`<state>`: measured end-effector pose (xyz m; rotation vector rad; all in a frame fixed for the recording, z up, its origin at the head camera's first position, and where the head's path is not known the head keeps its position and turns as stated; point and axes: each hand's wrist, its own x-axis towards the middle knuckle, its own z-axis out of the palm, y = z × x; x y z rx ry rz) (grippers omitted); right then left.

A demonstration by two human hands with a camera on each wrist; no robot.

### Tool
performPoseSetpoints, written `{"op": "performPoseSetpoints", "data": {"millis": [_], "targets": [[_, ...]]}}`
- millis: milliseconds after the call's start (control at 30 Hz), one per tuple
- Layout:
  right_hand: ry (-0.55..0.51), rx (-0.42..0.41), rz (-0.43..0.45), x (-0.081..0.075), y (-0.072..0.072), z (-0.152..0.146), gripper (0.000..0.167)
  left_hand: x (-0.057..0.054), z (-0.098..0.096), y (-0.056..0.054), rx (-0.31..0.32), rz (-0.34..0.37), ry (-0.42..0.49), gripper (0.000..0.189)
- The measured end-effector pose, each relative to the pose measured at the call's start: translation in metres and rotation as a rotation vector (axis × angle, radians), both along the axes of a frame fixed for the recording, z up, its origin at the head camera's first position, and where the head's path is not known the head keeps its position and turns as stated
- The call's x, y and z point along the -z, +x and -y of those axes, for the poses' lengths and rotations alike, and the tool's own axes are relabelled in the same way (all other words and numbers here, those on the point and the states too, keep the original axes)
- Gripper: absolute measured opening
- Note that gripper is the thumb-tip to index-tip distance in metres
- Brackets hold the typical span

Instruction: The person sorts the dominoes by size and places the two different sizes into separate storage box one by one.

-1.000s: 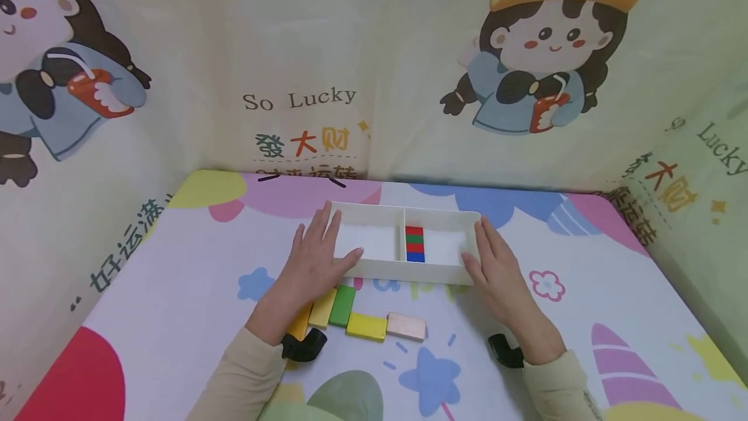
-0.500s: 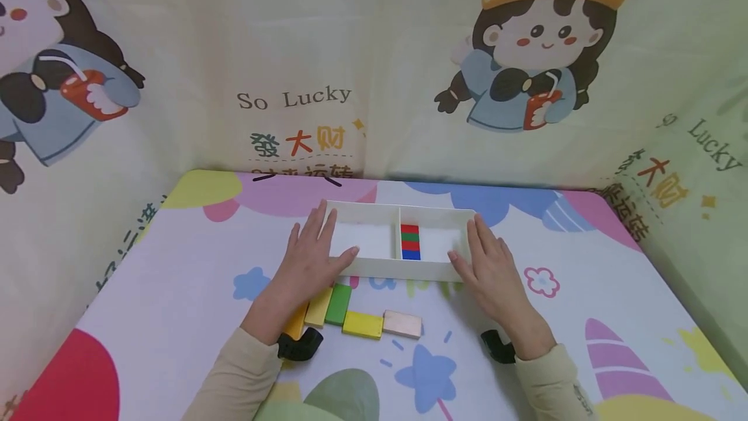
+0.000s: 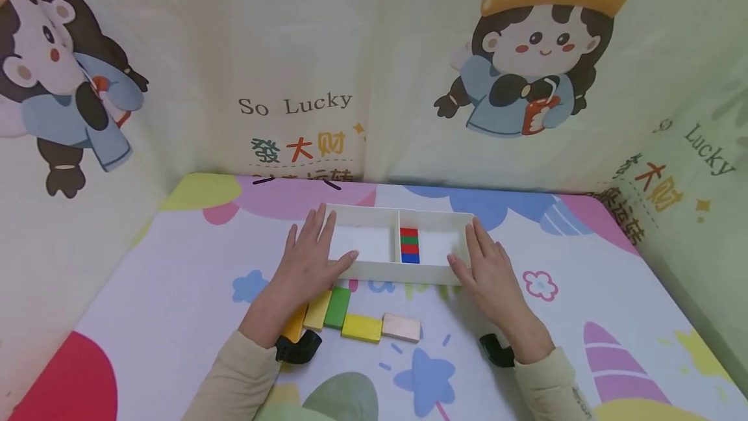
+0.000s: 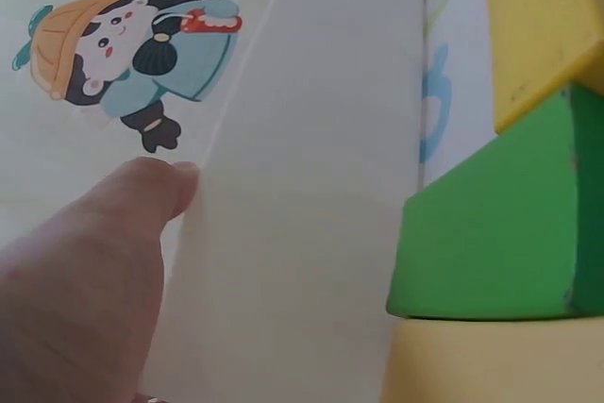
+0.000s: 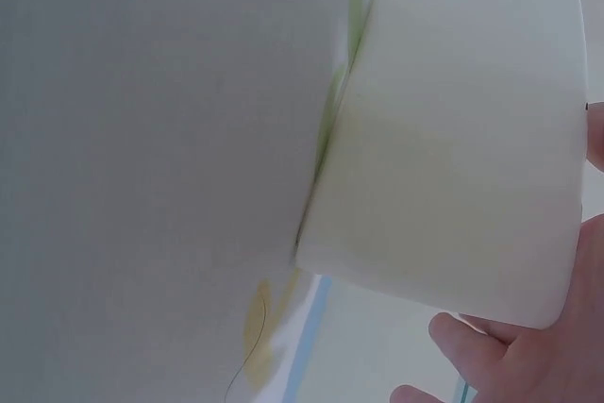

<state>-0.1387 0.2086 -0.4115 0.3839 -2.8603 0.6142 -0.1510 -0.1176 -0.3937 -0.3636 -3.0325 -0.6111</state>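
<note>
A white tray (image 3: pixel 365 239) with two compartments stands near the middle of the table in the head view. My left hand (image 3: pixel 310 258) rests against its left end, fingers straight and thumb over the front rim. At the opposite end lies my right hand (image 3: pixel 493 278), its fingers extended along the side and its thumb near the front corner. Red, green and blue blocks (image 3: pixel 410 245) line the divider inside the right compartment. The tray's front wall (image 4: pixel 302 139) fills the left wrist view, with my left thumb at its edge. In the right wrist view, fingers touch the tray's corner (image 5: pixel 453 139).
In front of the tray lie an orange block (image 3: pixel 295 325), a pale yellow block (image 3: pixel 318 310), a green block (image 3: pixel 337 307), a bright yellow block (image 3: pixel 361 328) and a pale pink block (image 3: pixel 401 327). A printed cloth (image 3: pixel 409 83) hangs behind the table (image 3: pixel 497 395).
The head view has shifted slightly. Both hands and the tray keep their places relative to the table. The hanging cloth at the left now shows its printed figure folded differently.
</note>
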Motion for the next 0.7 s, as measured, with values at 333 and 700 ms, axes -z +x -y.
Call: {"op": "performPoseSetpoints", "data": {"millis": [333, 700], "targets": [[-0.014, 0.001, -0.01, 0.0, 0.001, 0.0, 0.075, -0.012, -0.004, 0.006, 0.041, -0.041, -0.03, 0.089], [-0.039, -0.012, -0.033, 0.004, 0.002, -0.003, 0.074, -0.032, -0.026, 0.031, 0.36, -0.169, 0.237, 0.061]]}}
